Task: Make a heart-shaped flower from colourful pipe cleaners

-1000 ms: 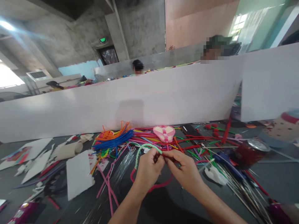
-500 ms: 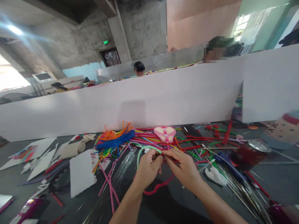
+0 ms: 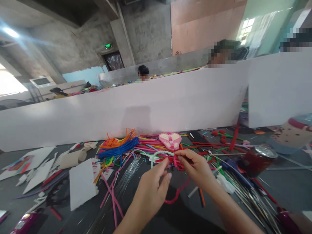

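Note:
My right hand (image 3: 198,165) pinches one end of a light-green twisted pipe cleaner (image 3: 158,153) between thumb and fingertips, where it meets pink-red strands. The green piece arches left from there and drops behind my left hand (image 3: 151,188). My left hand is just left of the pinch, its thumb and forefinger apart with nothing visible between them. A wavy red pipe cleaner (image 3: 177,194) curves below the hands; where it joins the rest is hidden. Directly beyond the hands lies a pink and cream heart-shaped piece (image 3: 170,140).
Orange and blue pipe cleaner bundles (image 3: 122,148) lie at the back left, near a cardboard tube (image 3: 73,158) and white card (image 3: 81,185). On the right are a soda can (image 3: 260,161), blue-handled tool (image 3: 237,172), thin metal rods (image 3: 255,201) and a phone (image 3: 198,140). A white partition (image 3: 182,100) stands behind.
My left hand has let go, moving down and left, its fingers spreading. My right hand keeps its pinch and has shifted slightly right. The view has turned a little.

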`<state>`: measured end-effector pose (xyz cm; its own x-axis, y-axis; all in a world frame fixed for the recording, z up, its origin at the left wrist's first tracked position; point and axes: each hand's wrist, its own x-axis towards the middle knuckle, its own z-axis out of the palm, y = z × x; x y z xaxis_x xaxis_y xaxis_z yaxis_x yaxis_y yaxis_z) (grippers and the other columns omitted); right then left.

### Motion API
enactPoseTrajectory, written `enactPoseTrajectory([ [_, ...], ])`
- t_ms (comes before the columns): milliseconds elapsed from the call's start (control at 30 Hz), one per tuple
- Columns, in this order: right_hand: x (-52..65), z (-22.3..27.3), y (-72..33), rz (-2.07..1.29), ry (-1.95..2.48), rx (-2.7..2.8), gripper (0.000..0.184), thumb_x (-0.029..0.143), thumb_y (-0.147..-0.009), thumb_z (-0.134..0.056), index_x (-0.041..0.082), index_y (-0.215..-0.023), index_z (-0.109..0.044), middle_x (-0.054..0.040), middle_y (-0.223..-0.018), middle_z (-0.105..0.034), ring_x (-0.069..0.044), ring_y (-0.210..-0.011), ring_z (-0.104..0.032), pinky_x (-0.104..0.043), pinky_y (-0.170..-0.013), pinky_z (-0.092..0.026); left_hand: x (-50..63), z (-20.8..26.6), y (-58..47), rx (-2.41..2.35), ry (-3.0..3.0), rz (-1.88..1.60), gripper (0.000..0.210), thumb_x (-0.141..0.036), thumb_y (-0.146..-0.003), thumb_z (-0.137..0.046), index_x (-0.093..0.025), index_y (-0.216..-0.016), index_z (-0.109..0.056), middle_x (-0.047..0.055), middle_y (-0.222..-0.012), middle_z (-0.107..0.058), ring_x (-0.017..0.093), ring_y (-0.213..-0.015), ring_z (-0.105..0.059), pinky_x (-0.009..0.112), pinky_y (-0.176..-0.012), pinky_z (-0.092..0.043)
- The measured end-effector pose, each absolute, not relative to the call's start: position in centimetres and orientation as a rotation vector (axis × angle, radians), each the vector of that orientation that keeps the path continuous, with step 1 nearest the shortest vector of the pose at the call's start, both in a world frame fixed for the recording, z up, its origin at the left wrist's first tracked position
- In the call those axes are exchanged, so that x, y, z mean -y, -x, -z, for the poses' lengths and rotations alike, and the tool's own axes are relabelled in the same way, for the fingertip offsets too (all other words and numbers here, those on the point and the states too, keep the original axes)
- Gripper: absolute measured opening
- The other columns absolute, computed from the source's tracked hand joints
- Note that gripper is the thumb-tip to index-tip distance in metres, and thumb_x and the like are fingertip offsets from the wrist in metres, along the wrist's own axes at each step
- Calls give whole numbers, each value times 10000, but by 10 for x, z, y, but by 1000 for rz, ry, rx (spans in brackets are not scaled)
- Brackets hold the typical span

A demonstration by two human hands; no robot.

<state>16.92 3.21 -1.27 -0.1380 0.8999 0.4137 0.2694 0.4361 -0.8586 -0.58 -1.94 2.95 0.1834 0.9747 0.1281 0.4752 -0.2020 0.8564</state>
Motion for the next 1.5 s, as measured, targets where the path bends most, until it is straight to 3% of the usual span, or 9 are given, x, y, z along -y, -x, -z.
enactPoseTrajectory([
  [100,-33,14,-172,-868,1042,1628,197,294,-863,-498,182,-942,-641,-51,-852,-668,-166,-737,-614,-243,-632,-481,15,-43,11,-1541,-2122,-1083,239,-280,-841,-525,-233,-1024,-672,84,-1022,-678,220,-968,-598,350,-907,-432],
  [233,-33,15,-168,-890,1013,1659,210,305,-858,-501,178,-942,-646,-51,-848,-670,-159,-719,-607,-238,-621,-477,-13,-47,10,-1385,-2198,-958,262,-283,-819,-554,-221,-1046,-668,70,-1085,-673,217,-1017,-585,333,-922,-419],
  [400,-32,11,-162,-913,1005,1621,232,328,-862,-490,170,-937,-643,-48,-792,-668,-158,-678,-605,-240,-590,-479,-42,-38,8,-1256,-1907,-791,230,-261,-792,-576,-181,-963,-708,16,-808,-716,176,-760,-631,249,-708,-462],
  [600,-35,10,-169,-688,996,1756,151,252,-852,-518,207,-865,-662,-37,-815,-657,-167,-756,-603,-269,-695,-471,-55,-20,10,-1038,-1387,-791,243,-319,-714,-693,-113,-844,-694,18,-654,-671,114,-600,-600,223,-618,-474],
  [700,-38,11,-173,-654,969,1808,138,199,-848,-521,215,-864,-657,-31,-816,-652,-161,-763,-600,-260,-693,-466,-57,-12,11,-980,-1131,-780,288,-342,-681,-733,-111,-838,-665,39,-650,-680,129,-591,-634,234,-592,-504],
  [833,-43,15,-174,-717,938,1796,134,182,-848,-522,217,-872,-649,-27,-817,-653,-157,-767,-606,-250,-687,-467,-57,4,13,-806,-787,-745,377,-452,-739,-656,-112,-902,-640,94,-724,-708,186,-634,-681,293,-589,-546],
  [1000,-47,28,-169,-795,902,1785,139,189,-852,-522,221,-889,-652,-26,-825,-642,-154,-772,-605,-249,-694,-477,-48,38,1,-710,-714,-798,277,-227,-612,-798,-100,-810,-652,46,-690,-679,105,-541,-636,190,-520,-525],
  [1367,-45,26,-171,-695,926,1950,138,181,-857,-507,217,-857,-641,-42,-814,-631,-165,-795,-590,-279,-725,-473,-39,61,-18,-707,-571,-886,341,-319,-493,-854,-106,-677,-660,16,-575,-633,82,-476,-590,188,-493,-507],
  [1500,-43,24,-176,-710,973,2019,174,174,-865,-494,227,-934,-645,-45,-878,-637,-164,-831,-599,-269,-737,-474,-38,61,-21,-694,-566,-915,332,-311,-488,-855,-96,-654,-664,26,-571,-638,91,-476,-591,191,-483,-487],
])
